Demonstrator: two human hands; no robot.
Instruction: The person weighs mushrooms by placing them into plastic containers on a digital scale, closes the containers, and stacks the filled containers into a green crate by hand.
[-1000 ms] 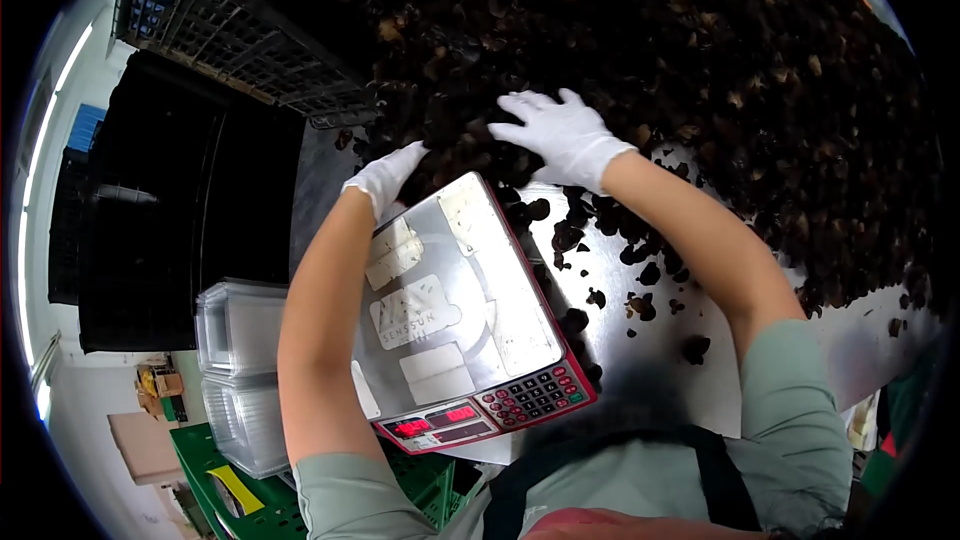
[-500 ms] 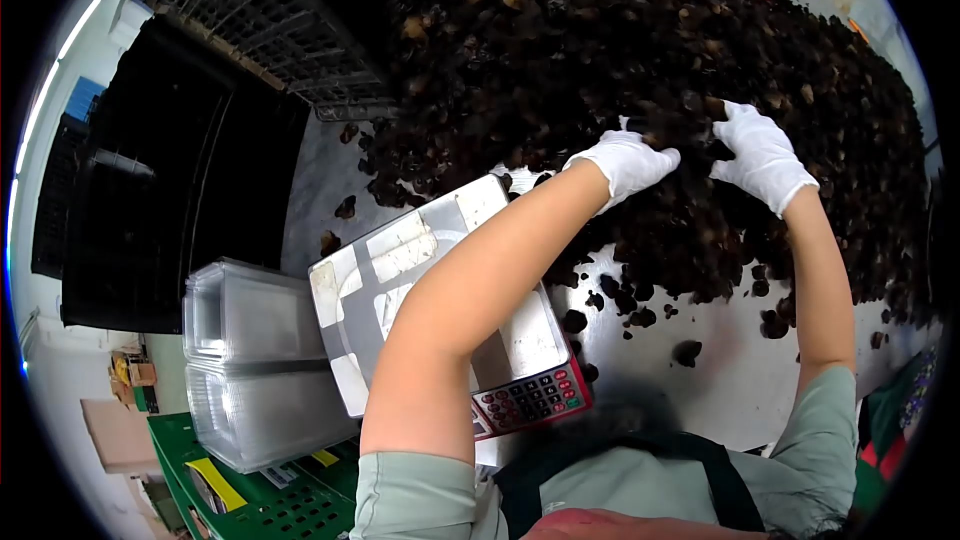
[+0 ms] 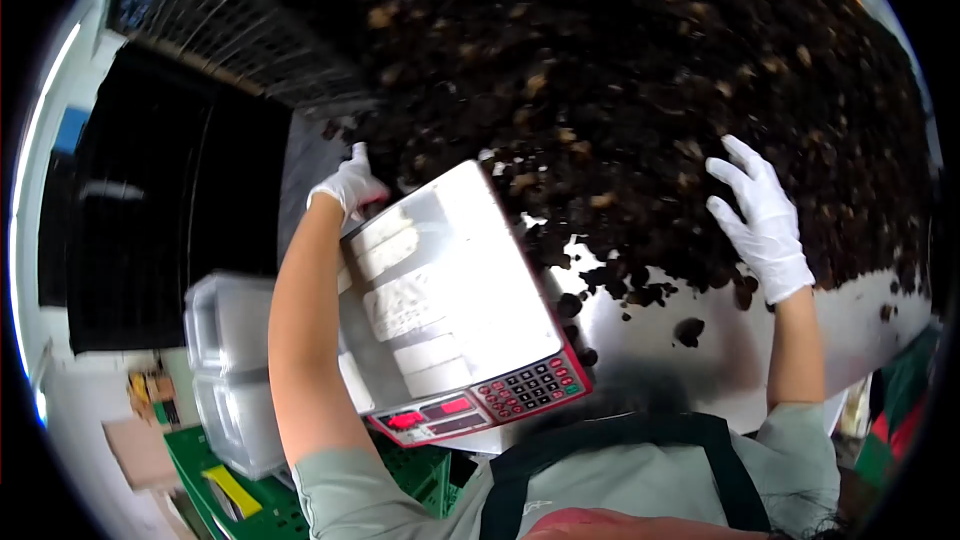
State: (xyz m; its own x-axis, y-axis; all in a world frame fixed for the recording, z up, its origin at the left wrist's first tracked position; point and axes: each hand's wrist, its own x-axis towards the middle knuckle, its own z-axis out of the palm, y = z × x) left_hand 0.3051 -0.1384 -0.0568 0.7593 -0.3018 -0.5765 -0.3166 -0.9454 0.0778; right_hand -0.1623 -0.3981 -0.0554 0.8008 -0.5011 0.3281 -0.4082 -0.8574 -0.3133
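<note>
Heap of dark brown, ragged mushroom-like pieces (image 3: 600, 90) spreads beyond the silver-and-red electronic weighing scale (image 3: 490, 290) on the metal surface (image 3: 640, 360). Right of the scale, the white-gloved right hand (image 3: 768, 225) has its grip spread over the heap. By the scale's far left edge is the white-gloved left hand (image 3: 345, 186); its grip I cannot tell.

Shiny metal table (image 3: 735, 340), dark heaped pieces (image 3: 640, 90), red-trimmed scale (image 3: 480, 270).

Your left hand (image 3: 348, 185) is at the edge of the scale (image 3: 470, 285); your right hand (image 3: 765, 225) spreads at the dark pile (image 3: 620, 90).
</note>
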